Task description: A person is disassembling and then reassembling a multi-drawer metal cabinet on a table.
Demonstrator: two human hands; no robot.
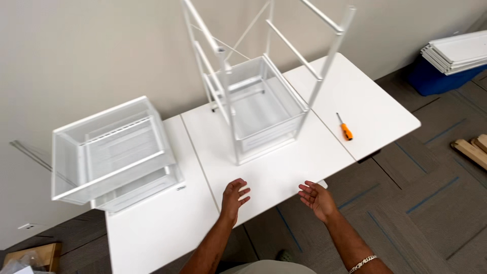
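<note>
A white table stands against a pale wall over grey carpet tiles; on it, straight ahead of the hands, rises one white metal frame of thin tubes, a mesh basket seated low inside it; left of the frame sit two more stacked mesh baskets; right of it lies one orange-handled screwdriver; the left hand and right hand hover near the frame's base, both spread and empty.

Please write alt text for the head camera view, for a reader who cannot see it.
Two empty, open hands, left hand and right hand, hover over a white table before a white wire drawer frame. Stacked mesh baskets stand left, an orange screwdriver right.
</note>
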